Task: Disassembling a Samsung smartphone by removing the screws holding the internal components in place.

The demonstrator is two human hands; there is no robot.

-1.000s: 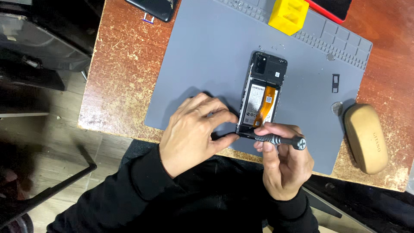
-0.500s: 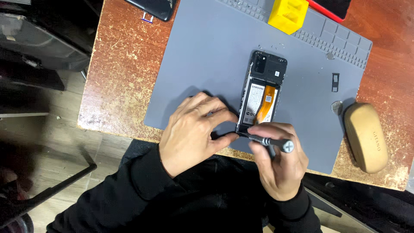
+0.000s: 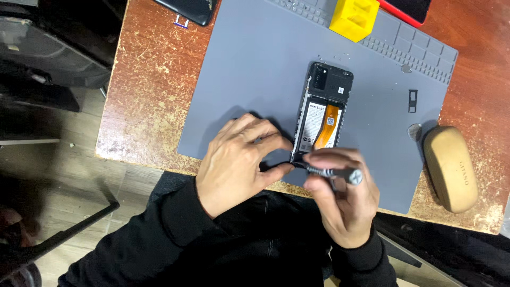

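We see two hands, one open phone and one small screwdriver on a grey mat.

The phone (image 3: 323,114) has its back cover off and lies flat on the grey mat (image 3: 249,69), a bit right of the middle. Its long side runs from about 12 o'clock down to 6 o'clock, tipped a little, with the camera end at the far edge and the bottom end near us. The left hand (image 3: 239,162) rests spread on the mat, its thumb and first finger pinching the phone's bottom left corner. The right hand (image 3: 342,199) is closed around the screwdriver (image 3: 332,171), which lies almost sideways, tip toward 9 o'clock at the phone's bottom edge. At 3 o'clock lies one tan case (image 3: 451,169). At 12 o'clock sits one yellow block (image 3: 355,18).
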